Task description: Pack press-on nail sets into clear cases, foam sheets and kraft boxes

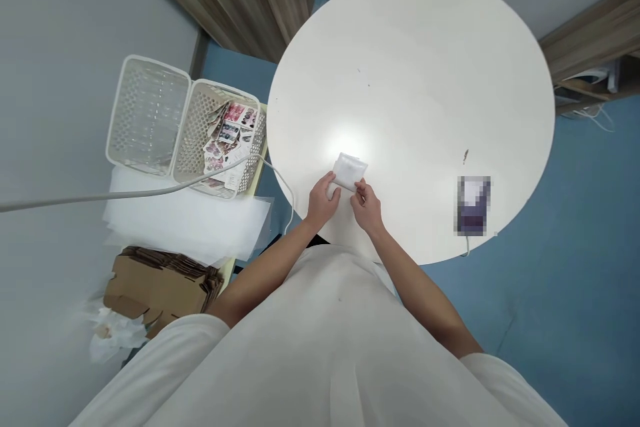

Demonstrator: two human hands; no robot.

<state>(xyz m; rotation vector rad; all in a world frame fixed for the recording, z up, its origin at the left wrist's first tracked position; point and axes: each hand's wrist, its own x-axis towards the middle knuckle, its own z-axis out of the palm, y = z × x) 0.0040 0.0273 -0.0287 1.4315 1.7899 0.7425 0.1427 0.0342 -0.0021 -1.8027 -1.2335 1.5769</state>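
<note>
A small, flat, whitish packet (350, 171) with a slight sheen lies near the front edge of the white round table, seemingly wrapped in thin film or foam. My left hand (323, 203) is at its lower left corner, index finger along the side and thumb at the near edge. At the lower right corner, the fingers of my right hand (367, 208) are bent and pinch the near edge. What is inside the packet cannot be made out.
The white table (425, 67) carries a pixelated dark device (473, 207) at right. To the left stand an open white basket (195, 120) holding printed cards (230, 140), white sheets (180, 220) and folded cardboard boxes (155, 287). A pale cable (150, 193) crosses in front of the basket.
</note>
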